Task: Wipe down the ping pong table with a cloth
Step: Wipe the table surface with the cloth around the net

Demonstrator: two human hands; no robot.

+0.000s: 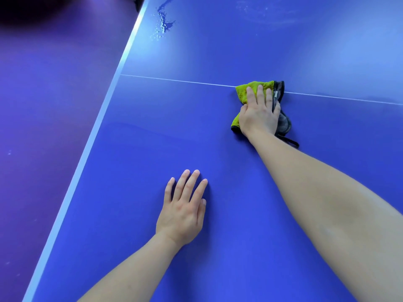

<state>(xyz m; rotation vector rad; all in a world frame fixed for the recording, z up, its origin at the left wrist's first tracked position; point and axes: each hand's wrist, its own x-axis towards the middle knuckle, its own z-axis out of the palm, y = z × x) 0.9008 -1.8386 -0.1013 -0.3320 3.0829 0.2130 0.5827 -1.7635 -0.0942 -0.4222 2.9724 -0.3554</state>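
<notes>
Left hand (181,212) flat on table (130,171); cloth (255,86) under straight fingers (260,93) of right hand (258,116).

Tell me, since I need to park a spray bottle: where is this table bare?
Bare blue lies between the left hand and the table's pale side edge, and between the two forearms. Beyond the white line is free too, except the wet patch near that edge. Crowded only where the right hand presses the cloth on the line.
</notes>
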